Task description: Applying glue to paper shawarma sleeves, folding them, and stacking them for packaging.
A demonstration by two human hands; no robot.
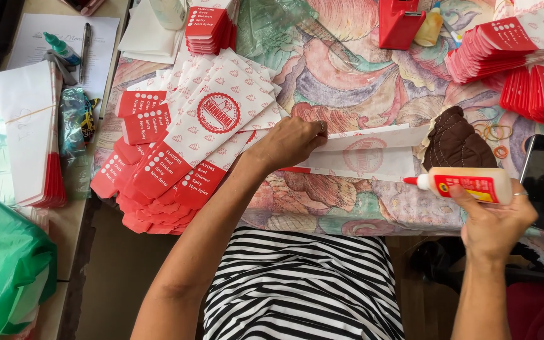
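Right hand (495, 217) grips glue bottle (470, 184); left hand (291, 141) flattens paper sleeve (373, 154).

A flat white paper bag (363, 154) with a faint red round emblem is laid lengthwise on the patterned tablecloth, its left end pressed down. A white glue bottle (470, 184) with a red label is held sideways, its red tip at the bag's lower right edge.
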